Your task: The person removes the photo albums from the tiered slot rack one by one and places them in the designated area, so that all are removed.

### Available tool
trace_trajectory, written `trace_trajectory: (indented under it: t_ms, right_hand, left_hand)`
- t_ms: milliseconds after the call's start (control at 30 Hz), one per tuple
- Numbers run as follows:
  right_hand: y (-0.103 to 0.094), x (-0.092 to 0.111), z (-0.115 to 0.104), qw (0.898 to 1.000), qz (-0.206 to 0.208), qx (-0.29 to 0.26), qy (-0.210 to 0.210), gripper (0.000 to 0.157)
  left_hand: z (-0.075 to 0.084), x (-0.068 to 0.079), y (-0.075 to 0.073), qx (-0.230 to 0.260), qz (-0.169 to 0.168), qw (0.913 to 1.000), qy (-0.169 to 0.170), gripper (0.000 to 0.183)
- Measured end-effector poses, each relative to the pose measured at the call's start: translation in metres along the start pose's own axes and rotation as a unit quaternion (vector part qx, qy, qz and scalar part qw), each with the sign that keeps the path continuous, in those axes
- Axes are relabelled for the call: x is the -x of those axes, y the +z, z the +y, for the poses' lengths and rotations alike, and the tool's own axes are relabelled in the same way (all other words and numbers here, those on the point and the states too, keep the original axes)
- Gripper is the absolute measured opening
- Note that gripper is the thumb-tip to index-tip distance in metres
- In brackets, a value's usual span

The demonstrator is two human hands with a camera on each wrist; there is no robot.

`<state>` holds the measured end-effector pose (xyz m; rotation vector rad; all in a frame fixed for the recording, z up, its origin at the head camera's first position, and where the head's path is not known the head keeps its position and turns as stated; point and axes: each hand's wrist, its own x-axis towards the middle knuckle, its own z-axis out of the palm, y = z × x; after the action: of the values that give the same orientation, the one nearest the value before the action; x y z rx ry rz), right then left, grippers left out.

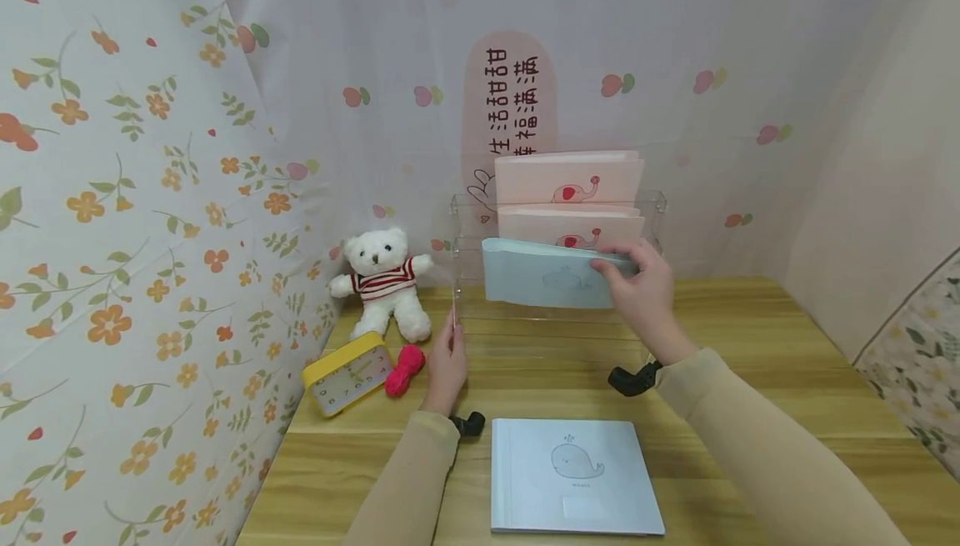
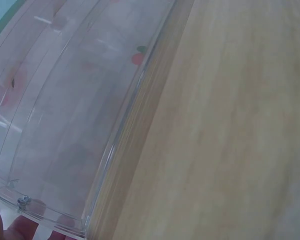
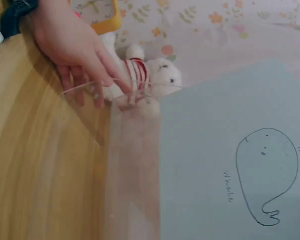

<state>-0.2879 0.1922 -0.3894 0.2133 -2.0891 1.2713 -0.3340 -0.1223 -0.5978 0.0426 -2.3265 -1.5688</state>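
A clear acrylic rack [image 1: 540, 314] stands upright at the back of the table. My left hand [image 1: 447, 367] grips its left side panel, thumb and fingers on either face of the edge in the left wrist view. My right hand [image 1: 643, 288] pinches the right end of a light blue booklet [image 1: 525, 275], which tilts slightly at the rack's front tier. A whale drawing fills the booklet's cover in the right wrist view. Behind it, two pink booklets with elephant drawings, an upper one [image 1: 517, 181] and a lower one [image 1: 521, 227], stand in the rack.
Another whale booklet [image 1: 525, 475] lies flat near the table's front. Left of the rack are a white teddy bear [image 1: 382, 286] in a striped sweater, a yellow-framed clock [image 1: 348, 375] and a pink yarn bundle [image 1: 405, 371]. A patterned curtain [image 1: 150, 237] borders the table's left side.
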Motion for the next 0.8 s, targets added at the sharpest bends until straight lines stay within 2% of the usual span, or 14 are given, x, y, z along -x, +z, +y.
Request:
trace_trajectory:
  t_ms: [200,367,667,800]
  right_hand:
    - [-0.008,0.022,0.013,0.996,-0.076,0.036,0.028,0.019]
    - [-0.011,0.037,0.027,0.985,-0.146,0.066,0.067,0.017]
    - [-0.012,0.048,0.048,0.963,-0.208,0.077,0.153,0.018]
    - [-0.013,0.050,0.053,0.953,-0.235,0.077,0.176,0.019]
  left_hand:
    - [-0.005,-0.001,0.002,-0.007,0.006,0.9998,0.016,0.051]
    - [-0.002,-0.002,0.001,-0.009,0.006,0.9999,0.008,0.050]
    - [0.000,-0.002,0.001,-0.003,0.005,1.0000,0.006,0.050]
    - [-0.001,-0.001,0.001,-0.003,0.010,0.9998,0.016,0.050]
